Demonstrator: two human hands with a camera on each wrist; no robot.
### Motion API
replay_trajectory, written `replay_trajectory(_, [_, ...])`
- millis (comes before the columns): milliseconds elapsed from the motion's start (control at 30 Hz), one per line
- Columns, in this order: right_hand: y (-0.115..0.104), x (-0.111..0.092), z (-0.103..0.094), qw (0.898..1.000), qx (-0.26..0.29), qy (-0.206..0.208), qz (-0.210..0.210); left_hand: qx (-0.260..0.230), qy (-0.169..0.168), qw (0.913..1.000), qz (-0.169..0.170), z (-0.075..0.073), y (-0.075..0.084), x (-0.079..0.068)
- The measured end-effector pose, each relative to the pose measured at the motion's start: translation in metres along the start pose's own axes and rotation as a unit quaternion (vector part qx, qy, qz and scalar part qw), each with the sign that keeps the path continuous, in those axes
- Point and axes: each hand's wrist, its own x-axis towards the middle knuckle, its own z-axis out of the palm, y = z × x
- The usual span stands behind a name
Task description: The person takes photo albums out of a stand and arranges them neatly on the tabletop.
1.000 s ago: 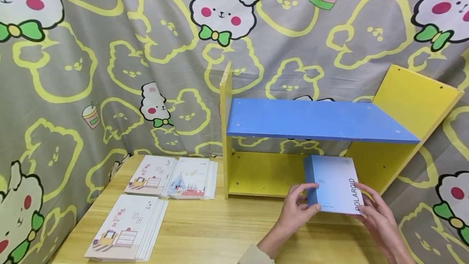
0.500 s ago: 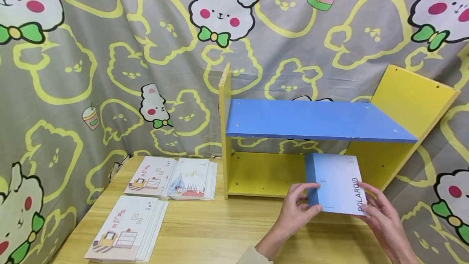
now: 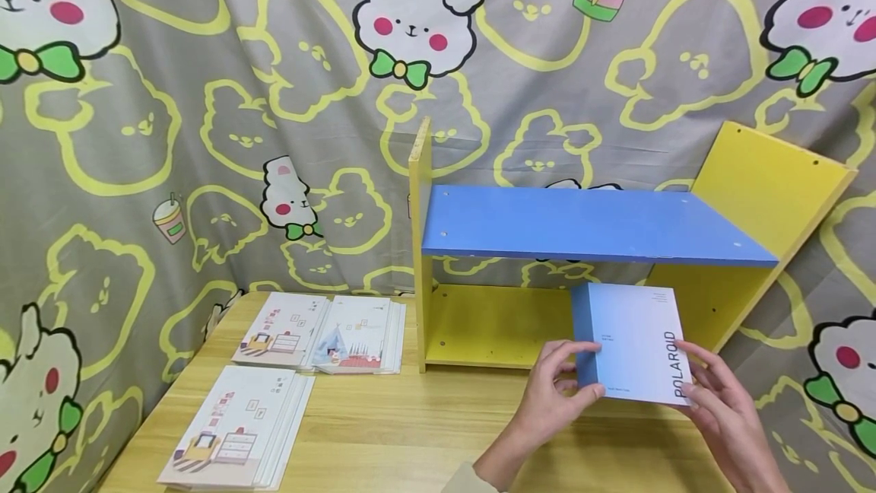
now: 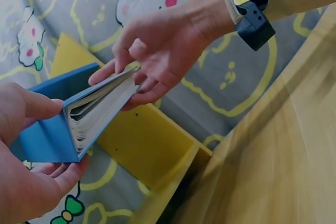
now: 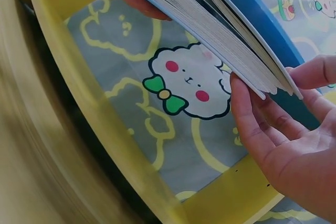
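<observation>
Both hands hold a thick photo album (image 3: 636, 345) in front of the shelf's lower bay. Its cover fades from blue to white and reads POLAROID along the right edge. My left hand (image 3: 554, 394) grips the blue spine side, with the thumb at the lower front corner. On the opposite edge, my right hand (image 3: 728, 409) pinches the cover side between thumb and fingers. The right wrist view shows the album (image 5: 215, 30) from its page edge, the pages slightly fanned between the covers. In the left wrist view, the left hand (image 4: 26, 145) clasps the spine.
A yellow shelf unit with a blue middle board (image 3: 595, 223) stands at the back right of the wooden table (image 3: 383, 432). To the left lie three piles of white illustrated booklets (image 3: 233, 424), two behind and one in front. A patterned curtain (image 3: 328, 135) hangs behind.
The photo album has shifted slightly right and up, both hands keeping their hold on it. The booklets and shelf stay where they were.
</observation>
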Motion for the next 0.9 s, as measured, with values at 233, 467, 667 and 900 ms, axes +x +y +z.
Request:
replay_trajectory(233, [-0.007,-0.003,0.004,1.000,-0.002,0.008,-0.004,0.011,-0.002,0.9999,0.012,-0.001,0.006,-0.004])
replay_trajectory(467, [-0.017,-0.002,0.009,1.000,-0.004,-0.002,-0.022,0.017,-0.007,0.9996,0.020,-0.002,0.015,-0.007])
replay_trajectory(667, [-0.021,-0.002,0.012,0.999,0.002,0.000,-0.036,0.019,-0.010,0.9993,0.031,-0.004,0.023,-0.007])
replay_trajectory(900, [-0.023,-0.003,0.013,0.999,0.014,0.001,-0.049,0.013,-0.017,0.9987,0.046,-0.007,0.029,-0.009])
